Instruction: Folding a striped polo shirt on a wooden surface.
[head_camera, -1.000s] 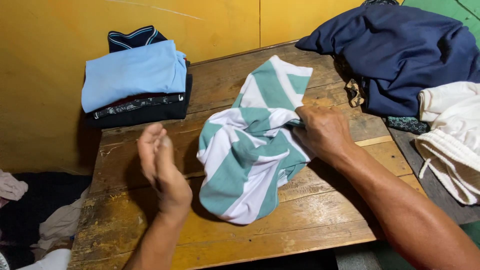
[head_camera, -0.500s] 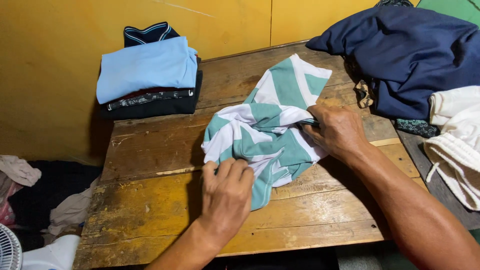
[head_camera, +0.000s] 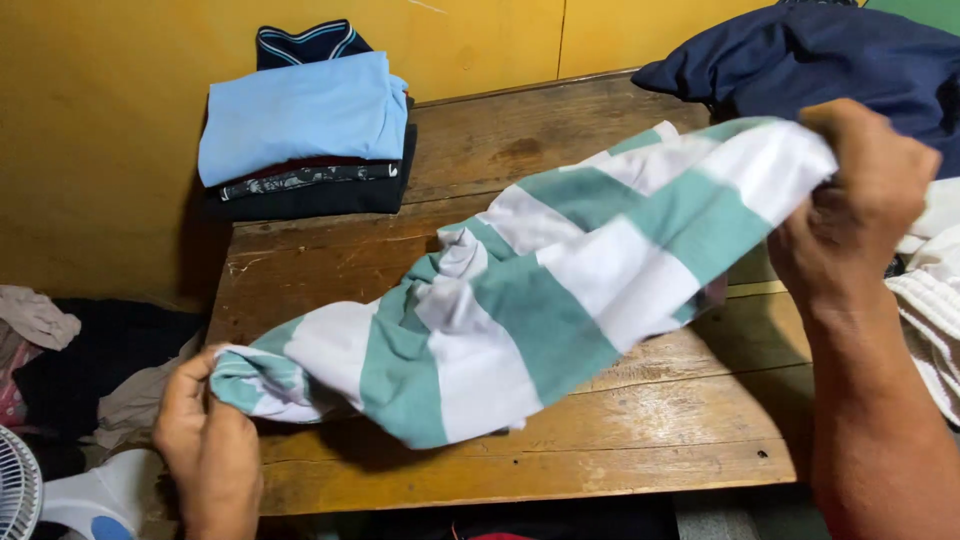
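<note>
Two hands, well apart, each clamped on one end of the green-and-white striped shirt: left hand low, right hand raised above the wooden worktop.

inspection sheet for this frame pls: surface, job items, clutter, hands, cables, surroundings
Surface: worn wooden table, yellow paint patches, planks bare at the front.
Job's things: green-and-white striped garment, stretched out between both hands, middle sagging toward the table.
Clutter: folded clothes stack at back left, light blue piece on top; navy garment heap at back right; white ribbed garment at right edge.
Grippers: left hand grips the garment's low end; right hand grips the raised end.
Cables: nothing seen.
Surroundings: yellow wall behind; loose clothes on the floor at left; white fan in lower left corner.
</note>
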